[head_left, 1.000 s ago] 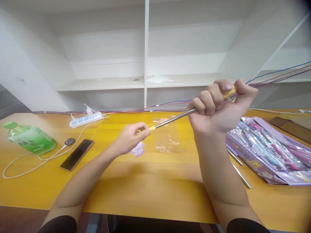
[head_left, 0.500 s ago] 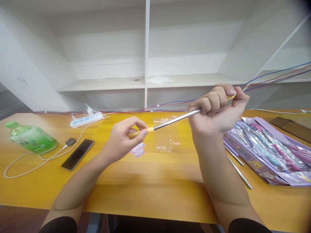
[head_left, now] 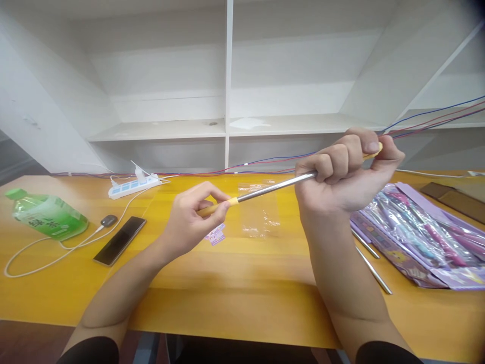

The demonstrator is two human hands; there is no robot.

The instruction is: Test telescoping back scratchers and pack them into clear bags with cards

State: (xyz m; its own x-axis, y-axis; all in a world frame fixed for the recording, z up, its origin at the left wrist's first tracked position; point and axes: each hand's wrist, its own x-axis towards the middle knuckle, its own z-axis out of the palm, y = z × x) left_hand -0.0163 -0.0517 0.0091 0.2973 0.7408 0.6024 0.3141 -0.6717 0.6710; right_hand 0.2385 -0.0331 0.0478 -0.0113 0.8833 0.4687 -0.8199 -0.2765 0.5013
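A thin silver rod (head_left: pixel 273 187) with yellow parts at both ends slants up to the right above the table. My left hand (head_left: pixel 193 220) pinches its yellow lower end between thumb and fingers. Wrapped round the upper part is my right hand (head_left: pixel 337 172), its thumb and forefinger by the yellow tip. Beneath the rod lies a clear plastic wrapper (head_left: pixel 255 217) on the yellow table (head_left: pixel 242 298). Small purple printed cards (head_left: pixel 215 235) lie just right of my left hand. The part of the rod inside my right fist is hidden.
On the left are a green bottle (head_left: pixel 49 215), a black phone (head_left: pixel 120 240), a white cable and a power strip (head_left: pixel 134 187). To the right, silver rods (head_left: pixel 375 272) lie beside a purple package of wrapped items (head_left: pixel 417 232). White shelves (head_left: pixel 159 130) stand behind.
My right thumb and forefinger have shifted slightly right and outward, together with the yellow tip. My left hand keeps its pinch and has barely moved.
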